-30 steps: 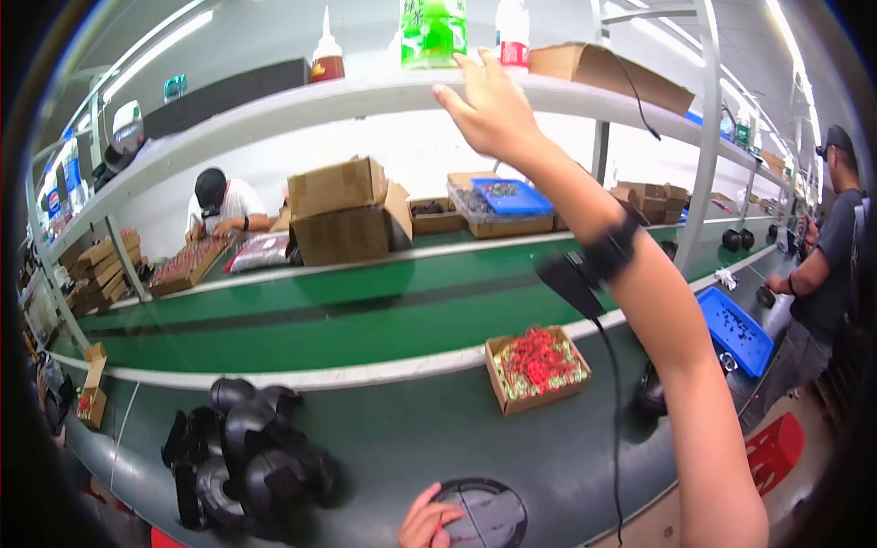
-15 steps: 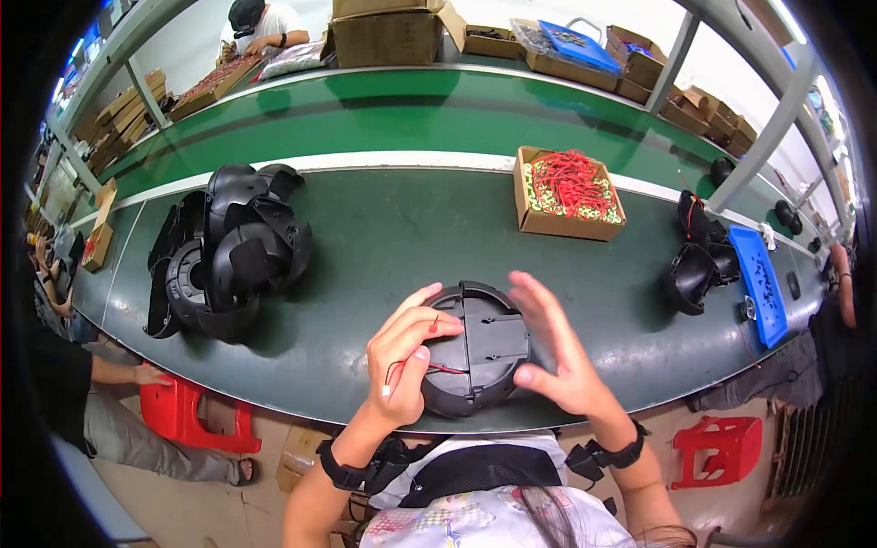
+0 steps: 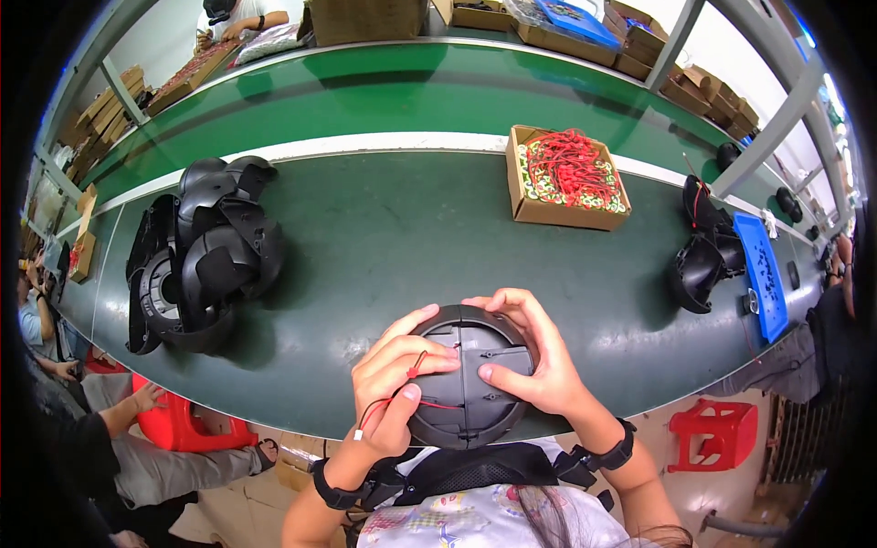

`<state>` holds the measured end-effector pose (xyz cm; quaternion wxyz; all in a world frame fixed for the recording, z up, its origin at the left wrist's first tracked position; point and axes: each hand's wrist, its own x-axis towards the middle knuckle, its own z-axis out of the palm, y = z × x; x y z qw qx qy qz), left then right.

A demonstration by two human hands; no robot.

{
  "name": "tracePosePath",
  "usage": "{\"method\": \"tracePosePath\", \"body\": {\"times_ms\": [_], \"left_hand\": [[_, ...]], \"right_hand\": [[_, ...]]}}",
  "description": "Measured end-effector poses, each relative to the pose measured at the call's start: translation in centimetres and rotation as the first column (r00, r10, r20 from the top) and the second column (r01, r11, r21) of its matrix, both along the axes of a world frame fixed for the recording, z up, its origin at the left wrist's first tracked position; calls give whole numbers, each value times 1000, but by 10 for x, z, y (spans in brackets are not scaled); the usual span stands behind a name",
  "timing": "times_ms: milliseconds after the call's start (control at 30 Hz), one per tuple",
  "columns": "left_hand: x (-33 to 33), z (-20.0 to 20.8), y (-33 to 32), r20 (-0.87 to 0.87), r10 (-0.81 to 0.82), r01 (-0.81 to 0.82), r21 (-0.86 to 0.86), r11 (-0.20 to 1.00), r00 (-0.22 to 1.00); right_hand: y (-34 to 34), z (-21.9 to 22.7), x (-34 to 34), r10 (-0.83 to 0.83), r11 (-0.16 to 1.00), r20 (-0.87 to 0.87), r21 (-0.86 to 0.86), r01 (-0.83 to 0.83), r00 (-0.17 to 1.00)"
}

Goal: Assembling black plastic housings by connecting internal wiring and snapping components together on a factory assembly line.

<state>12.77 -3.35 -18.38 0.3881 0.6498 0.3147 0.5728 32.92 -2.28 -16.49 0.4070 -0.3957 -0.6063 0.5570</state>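
Observation:
At the near edge of the dark green work table, a round black plastic housing point(image 3: 473, 418) lies between my hands, with a seam running down its middle. My left hand point(image 3: 393, 379) grips its left side, fingers resting on the top face. A thin red-and-black wire point(image 3: 369, 416) with a small white plug loops out past the left thumb, and a small red piece point(image 3: 413, 371) shows by the fingers. My right hand point(image 3: 534, 361) is closed on the right side, thumb pressed on the top face and fingers around the far rim.
A pile of black curved shells point(image 3: 215, 260) stands at the left. Farther right is a cardboard box point(image 3: 571, 216) of red wires with green-and-white pieces. More black shells point(image 3: 699, 269) and a blue tray point(image 3: 760, 274) sit at the right. Red stools point(image 3: 713, 434) stand below; other people work nearby.
My right hand has come down from hovering beside the housing and now holds it. Housing and both hands sit a little lower in the picture, nearer to me.

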Motion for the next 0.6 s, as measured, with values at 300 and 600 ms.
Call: {"method": "tracePosePath", "body": {"times_ms": [300, 600], "left_hand": [[-4, 1, 3, 31, -36, 37, -25, 999, 999], [-11, -3, 6, 30, -28, 26, 59, 998, 999]], "right_hand": [[1, 5, -3, 51, 994, 7, -95, -50, 999], [0, 8, -6, 19, 988, 45, -152, -12, 999]]}}
